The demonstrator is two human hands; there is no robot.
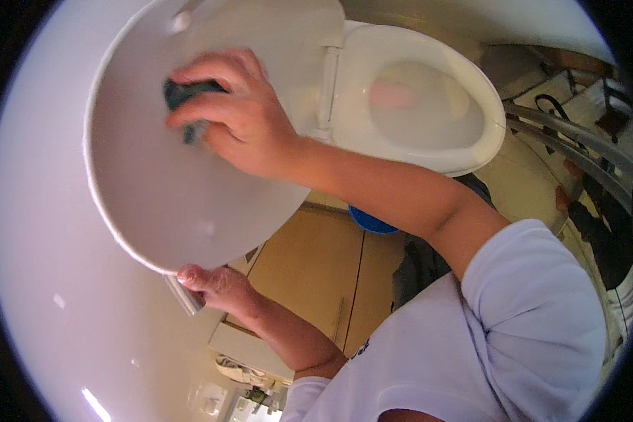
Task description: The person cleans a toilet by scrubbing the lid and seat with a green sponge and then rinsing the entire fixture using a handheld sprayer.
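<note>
A white toilet lid (pixel 137 174) stands raised at the left, its inner face towards me. My right hand (pixel 237 116) holds a dark green scrubbing pad (pixel 190 97) between curled fingers at this face. My left hand (pixel 216 287) grips the lid's lower edge, thumb on the inner side, beside a short metal bar (pixel 185 298); its fingers are mostly hidden behind the lid. Right of the hinge (pixel 327 89) lies the white toilet seat (pixel 493 113) around the bowl (pixel 427 124), where a pinkish patch shows.
Below the toilet are a wooden cabinet (pixel 300 258) and part of a blue basin or bucket (pixel 372 221). Curved metal rails (pixel 569 126) and a rack with dark items stand at the right. A glossy pale wall (pixel 37 211) rises at the left.
</note>
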